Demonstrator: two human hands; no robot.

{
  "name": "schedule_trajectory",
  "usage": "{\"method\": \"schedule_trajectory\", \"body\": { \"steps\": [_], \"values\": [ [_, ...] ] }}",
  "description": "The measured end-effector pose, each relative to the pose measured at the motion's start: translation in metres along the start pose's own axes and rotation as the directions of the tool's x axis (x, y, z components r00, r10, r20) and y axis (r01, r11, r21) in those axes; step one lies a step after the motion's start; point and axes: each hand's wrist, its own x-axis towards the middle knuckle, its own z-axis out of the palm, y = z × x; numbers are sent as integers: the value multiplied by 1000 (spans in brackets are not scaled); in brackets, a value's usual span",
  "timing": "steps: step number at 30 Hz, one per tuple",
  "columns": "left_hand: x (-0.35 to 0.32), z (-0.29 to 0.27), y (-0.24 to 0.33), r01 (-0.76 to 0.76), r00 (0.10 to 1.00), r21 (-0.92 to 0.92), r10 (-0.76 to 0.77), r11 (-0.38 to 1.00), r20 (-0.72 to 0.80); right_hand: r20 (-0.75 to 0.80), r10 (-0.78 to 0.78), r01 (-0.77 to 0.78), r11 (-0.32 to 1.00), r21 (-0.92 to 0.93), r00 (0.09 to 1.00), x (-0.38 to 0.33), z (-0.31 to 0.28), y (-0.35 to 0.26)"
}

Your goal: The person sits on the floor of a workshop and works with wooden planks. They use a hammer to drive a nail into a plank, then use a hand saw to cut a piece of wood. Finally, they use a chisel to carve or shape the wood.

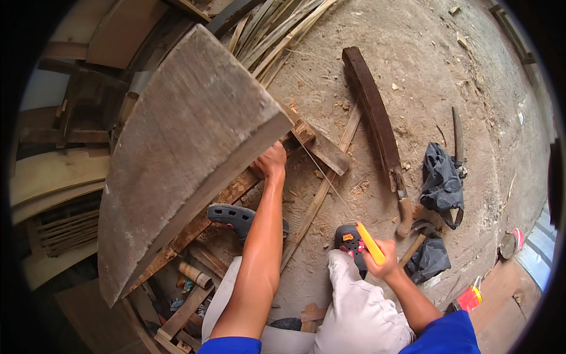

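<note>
My right hand [384, 261] is wrapped round the yellow-orange handle [367, 237] of a hand saw. The saw's thin blade [328, 178], seen nearly edge-on, slants up and left to the end of a rough reddish-brown wooden beam [237, 187]. On that beam my left hand [272, 159] presses with curled fingers, partly hidden by a big board. This thick grey-brown board [183, 135] looms over the left of the view and covers much of the beam. A short wood block [328, 152] and a long thin strip [321, 197] lie on the ground beside the beam's end.
A dark brown timber [372, 106] lies at right, with a wooden-handled tool [404, 215] by its near end. Beyond are black plastic bags [441, 180] and a red-yellow container [469, 299]. Wood strips [277, 32] pile up at the back. My clog-shod feet flank the strip.
</note>
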Motion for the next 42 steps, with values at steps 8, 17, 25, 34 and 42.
{"method": "schedule_trajectory", "body": {
  "steps": [8,17,25,34,42],
  "values": [
    [-7,-11,-2,22,999,14,-23,1000,41,-10,-62,61,997,-56,998,72,48,27],
    [0,2,-5,-8,1000,-32,8,999,7,42,-24,26,999,-37,999,108,41,-5],
    [2,-3,0,-101,993,-19,99,995,-65,41,-20,22,998,-52,999,45,1,-40],
    [6,-7,3,41,998,17,-42,999,54,55,48,-52,997,64,997,131,48,22],
    [5,-7,4,19,1000,-5,-19,1000,-2,111,-199,196,980,30,974,102,47,11]
  ]
}}
